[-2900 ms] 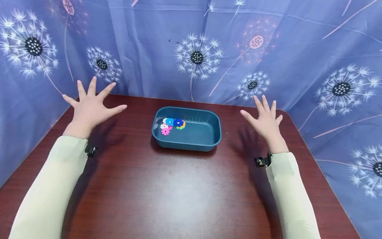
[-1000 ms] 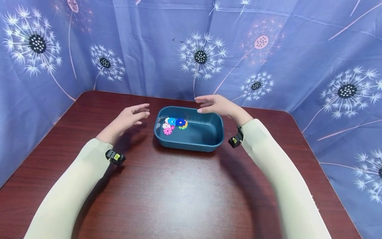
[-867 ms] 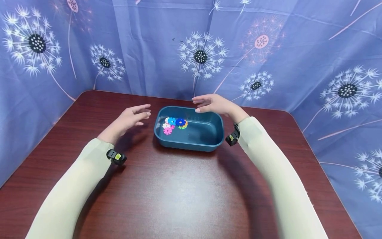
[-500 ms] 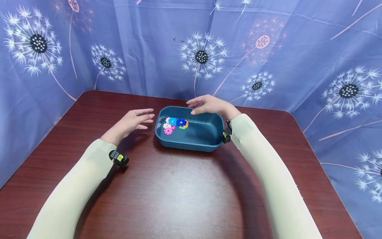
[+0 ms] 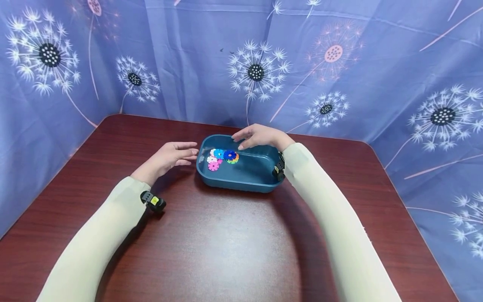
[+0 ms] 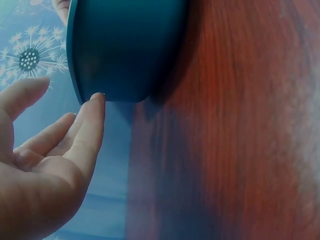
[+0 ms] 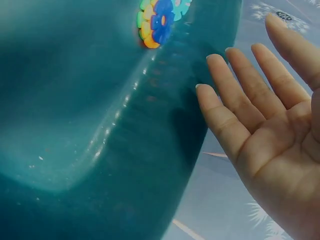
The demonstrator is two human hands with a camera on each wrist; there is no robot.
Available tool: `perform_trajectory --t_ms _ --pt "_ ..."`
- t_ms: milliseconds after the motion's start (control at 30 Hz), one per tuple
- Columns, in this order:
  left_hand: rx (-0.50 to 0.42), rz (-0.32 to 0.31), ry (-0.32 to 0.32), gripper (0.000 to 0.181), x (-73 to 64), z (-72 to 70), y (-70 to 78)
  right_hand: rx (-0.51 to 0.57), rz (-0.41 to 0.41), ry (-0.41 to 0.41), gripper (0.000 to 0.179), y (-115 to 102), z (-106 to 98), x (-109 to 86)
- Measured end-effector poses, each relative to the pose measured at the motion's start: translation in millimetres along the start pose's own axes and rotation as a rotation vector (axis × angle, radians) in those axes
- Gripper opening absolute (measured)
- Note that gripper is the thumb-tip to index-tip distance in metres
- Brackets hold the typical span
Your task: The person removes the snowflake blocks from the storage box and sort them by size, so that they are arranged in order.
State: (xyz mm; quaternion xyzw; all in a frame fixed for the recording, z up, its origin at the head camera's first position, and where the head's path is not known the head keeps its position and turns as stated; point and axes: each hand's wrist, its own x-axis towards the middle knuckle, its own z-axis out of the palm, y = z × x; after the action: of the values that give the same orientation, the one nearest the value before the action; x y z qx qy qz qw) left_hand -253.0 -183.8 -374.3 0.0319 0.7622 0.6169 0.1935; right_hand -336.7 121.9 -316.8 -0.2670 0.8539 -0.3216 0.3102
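Over the dark-red wooden bench (image 5: 226,235), the left hand (image 5: 166,158), fingers extended, is at the left end of a teal rectangular plastic tub (image 5: 235,184). Multicoloured flower-shaped plastic discs (image 5: 219,154) lie in the tub's left half; the right hand (image 5: 263,136), fingers outstretched, hovers at its far side, before blue dandelion-print fabric (image 5: 196,63).

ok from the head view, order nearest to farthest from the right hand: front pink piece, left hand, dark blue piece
1. Dark blue piece, in the tray, left of the right hand
2. Front pink piece, farther left in the tray
3. Left hand, by the tray's left end
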Motion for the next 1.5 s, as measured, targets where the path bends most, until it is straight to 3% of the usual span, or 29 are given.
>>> perform_trajectory --t_ms 300,633,867,1300,1500 --pt "-0.016 -0.018 -0.009 0.057 1.7 3.7 -2.8 -0.033 0.031 -0.024 0.053 4.0 4.7 10.0" --pt "-0.012 -0.043 -0.021 0.058 4.4 7.6 -9.5 -0.042 0.081 -0.116 0.053 7.4 11.7 17.7" --pt "-0.018 -0.048 0.004 0.055 5.8 7.6 -9.4 -0.054 0.108 -0.142 0.054 10.2 16.7 21.1" --pt "-0.022 -0.056 -0.001 0.054 7.0 9.4 -10.1 -0.181 -0.001 -0.075 0.050 13.6 36.4 38.9" --pt "-0.029 -0.056 -0.002 0.054 7.6 8.7 -9.2 -0.191 -0.023 -0.055 0.051 12.9 44.6 46.0"
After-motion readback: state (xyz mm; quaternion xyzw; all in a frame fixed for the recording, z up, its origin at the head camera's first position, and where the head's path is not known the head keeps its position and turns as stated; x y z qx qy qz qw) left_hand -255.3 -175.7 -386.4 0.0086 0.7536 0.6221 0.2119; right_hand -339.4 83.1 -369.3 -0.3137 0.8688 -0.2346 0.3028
